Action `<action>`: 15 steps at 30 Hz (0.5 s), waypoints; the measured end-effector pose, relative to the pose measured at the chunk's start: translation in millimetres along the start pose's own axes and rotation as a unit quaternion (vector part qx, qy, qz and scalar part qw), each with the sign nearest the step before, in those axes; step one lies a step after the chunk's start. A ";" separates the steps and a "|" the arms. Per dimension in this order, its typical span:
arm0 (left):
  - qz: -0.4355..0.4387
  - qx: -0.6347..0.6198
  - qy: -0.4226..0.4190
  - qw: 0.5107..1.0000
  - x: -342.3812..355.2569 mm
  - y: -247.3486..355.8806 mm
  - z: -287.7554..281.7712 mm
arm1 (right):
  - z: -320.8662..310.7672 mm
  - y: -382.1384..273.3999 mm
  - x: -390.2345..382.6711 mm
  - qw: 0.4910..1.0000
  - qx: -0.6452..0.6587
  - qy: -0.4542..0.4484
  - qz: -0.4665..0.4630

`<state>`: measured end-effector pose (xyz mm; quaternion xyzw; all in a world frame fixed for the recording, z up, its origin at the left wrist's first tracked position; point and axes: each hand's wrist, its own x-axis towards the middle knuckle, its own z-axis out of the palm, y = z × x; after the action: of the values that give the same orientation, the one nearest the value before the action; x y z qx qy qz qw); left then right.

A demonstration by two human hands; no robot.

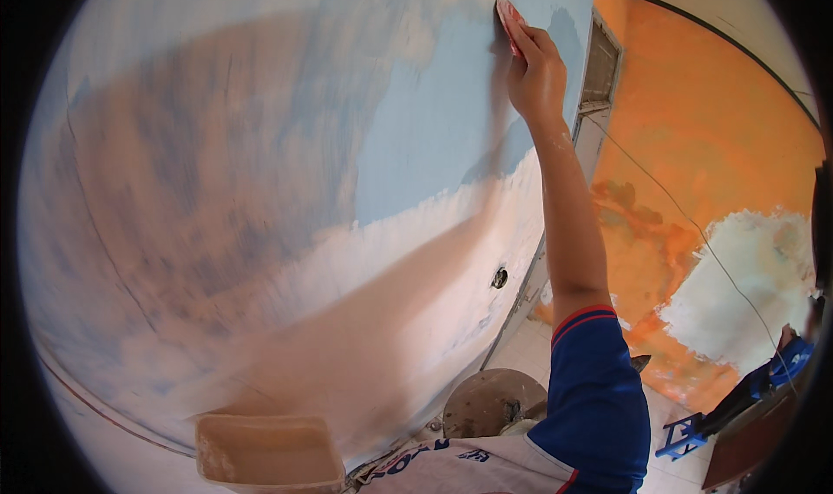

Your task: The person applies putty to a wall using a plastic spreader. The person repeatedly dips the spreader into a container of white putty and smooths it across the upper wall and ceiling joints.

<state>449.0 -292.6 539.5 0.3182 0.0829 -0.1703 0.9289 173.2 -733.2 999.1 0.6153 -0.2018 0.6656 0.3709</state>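
Note:
My right hand (536,76) is raised high against the wall (416,138), closed around a red putty scraper (510,24) smeared with white. The scraper's edge lies on or very close to a pale blue patch of the wall. Around that patch the surface is streaked with whitish and pinkish filler. Low on the left, in front of my shirt, a rectangular tub (269,452) of pale tan material stands close to the wall. My left hand is out of view, and whether it holds the tub is not shown.
A round brown board or lid (493,399) is low by the wall. An open socket hole (499,277) sits above it. Beyond a doorway stands an orange wall (694,121) with a white patch and a hanging wire. Another person (777,368) is partly visible near a blue stool (681,438).

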 end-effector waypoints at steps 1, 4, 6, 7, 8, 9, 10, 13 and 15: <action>0.000 0.000 0.001 1.000 0.4 0.7 0.0 | -2.4 2.3 2.5 1.000 -0.006 -0.016 -0.001; -0.003 0.002 0.006 1.000 -0.2 3.6 -2.4 | -7.2 4.3 6.4 0.999 -0.031 -0.044 -0.006; -0.007 0.002 0.010 1.000 -1.6 5.5 -3.8 | -7.8 6.7 7.5 0.997 -0.053 -0.059 -0.014; -0.009 0.001 0.010 1.000 -2.3 6.9 -4.7 | -9.1 7.8 9.5 0.996 -0.065 -0.064 -0.020; -0.011 0.000 0.011 1.000 -2.8 9.0 -5.7 | -11.1 8.5 10.2 0.994 -0.077 -0.070 -0.026; -0.015 0.001 0.013 1.000 -4.4 11.1 -6.7 | -14.3 9.4 10.4 0.993 -0.075 -0.081 -0.029; -0.016 0.000 0.017 1.000 -6.7 13.2 -8.1 | -17.6 7.0 9.8 0.993 -0.071 -0.094 -0.031; -0.028 0.004 0.029 0.999 -10.7 23.4 -12.1 | -28.2 0.4 5.1 0.990 -0.066 -0.127 -0.017; -0.039 0.006 0.037 0.999 -14.5 29.0 -15.3 | -35.9 -0.8 5.7 0.992 -0.021 -0.119 0.025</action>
<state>445.5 -257.8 547.6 0.3264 0.1289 -0.1953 0.9158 150.0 -705.3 998.7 0.6767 -0.2740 0.5925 0.3405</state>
